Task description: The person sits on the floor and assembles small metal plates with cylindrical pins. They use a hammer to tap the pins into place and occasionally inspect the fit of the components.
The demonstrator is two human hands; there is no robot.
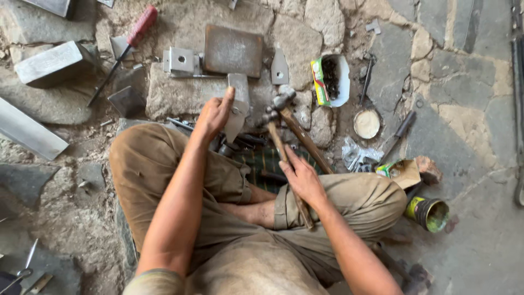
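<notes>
Stone floor [464, 109]; metal plates [233, 50], perhaps scraps.

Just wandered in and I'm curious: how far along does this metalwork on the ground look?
Hard to say exactly. Looking finished or at least shaped: a folded bracket with a hole and a flat steel plate lie ahead. In hand: the left hand steadies a grey metal piece, while the right hand rests on a hammer handle. Left over: more cut pieces lie loose.
</notes>
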